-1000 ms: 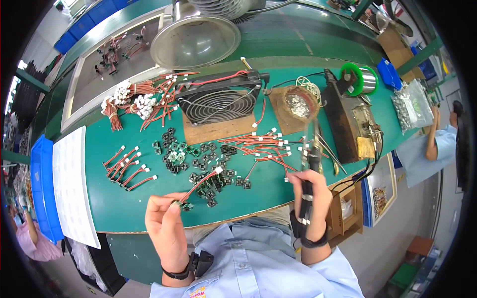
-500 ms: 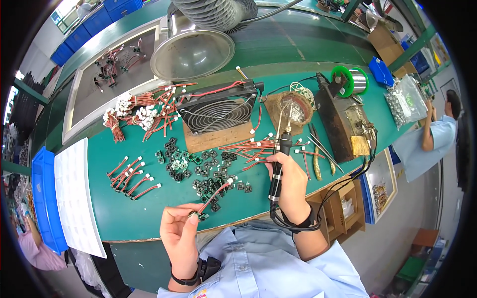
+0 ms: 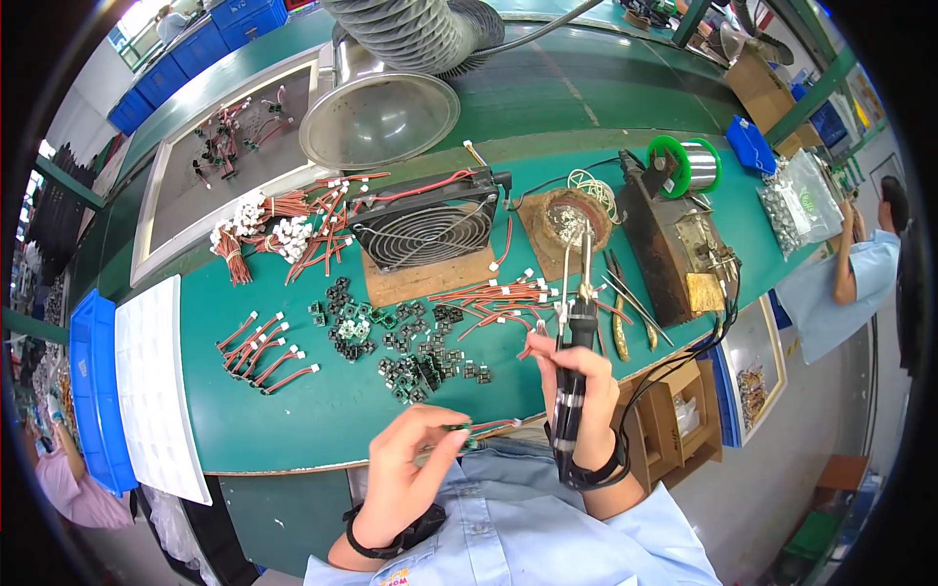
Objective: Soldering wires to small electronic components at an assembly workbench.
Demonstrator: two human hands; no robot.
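Between the thumb and fingers of my left hand (image 3: 415, 459), near the table's front edge, is a small green circuit board (image 3: 465, 435). A red wire lead (image 3: 496, 425) with a white plug reaches to the right from it. My right hand (image 3: 592, 391) is wrapped round a black soldering iron (image 3: 569, 405), its metal tip pointing away from me by the rim of a round bowl (image 3: 604, 237). Red wire ends (image 3: 530, 344) show at the right fingertips; whether they are pinched there is unclear. Loose small boards (image 3: 420, 366) lie beyond my left hand.
A black fan (image 3: 430, 234) stands behind the boards. Red wire leads (image 3: 498, 293) lie before it, more (image 3: 269, 356) at left. Tweezers (image 3: 640, 308), a soldering station (image 3: 674, 249) and a green solder spool (image 3: 684, 166) are at right; a white tray (image 3: 151, 391) is at left.
My left hand has moved right and nearer to me, and the lead on its board now points right instead of up. My right hand and the iron have shifted right and toward me.
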